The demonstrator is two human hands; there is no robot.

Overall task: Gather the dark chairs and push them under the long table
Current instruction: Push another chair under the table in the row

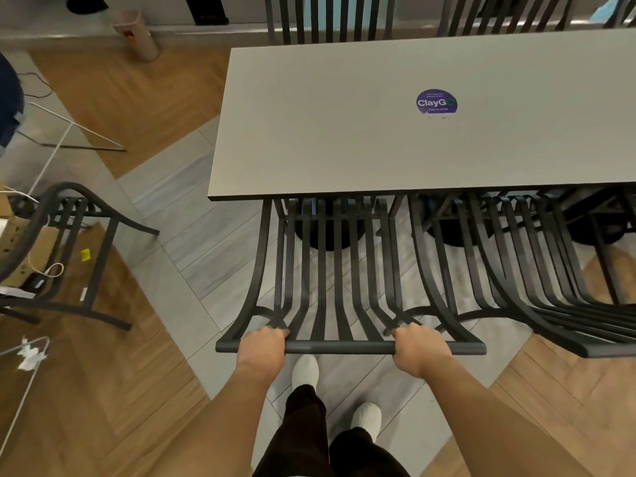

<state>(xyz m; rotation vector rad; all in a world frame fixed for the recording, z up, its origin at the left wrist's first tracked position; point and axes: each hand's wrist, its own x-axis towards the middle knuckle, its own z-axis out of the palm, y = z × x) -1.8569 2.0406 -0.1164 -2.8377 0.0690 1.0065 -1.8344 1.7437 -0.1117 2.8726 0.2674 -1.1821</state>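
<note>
A dark slatted chair (339,287) stands in front of me with its seat tucked under the near edge of the long grey table (344,132). My left hand (263,347) grips the left part of its top rail. My right hand (420,349) grips the right part of the same rail. A second dark chair (516,270) is tucked under the table just to the right. Another dark chair (69,253) stands apart on the floor at the left. Further dark chair backs (327,18) show beyond the table's far edge.
A round purple sticker (436,102) is on the tabletop. Cardboard boxes with cables (20,253) lie under the left chair. A pale cylindrical bin (137,32) stands at the far left by the wall. A thin metal frame (69,132) lies on the floor at left.
</note>
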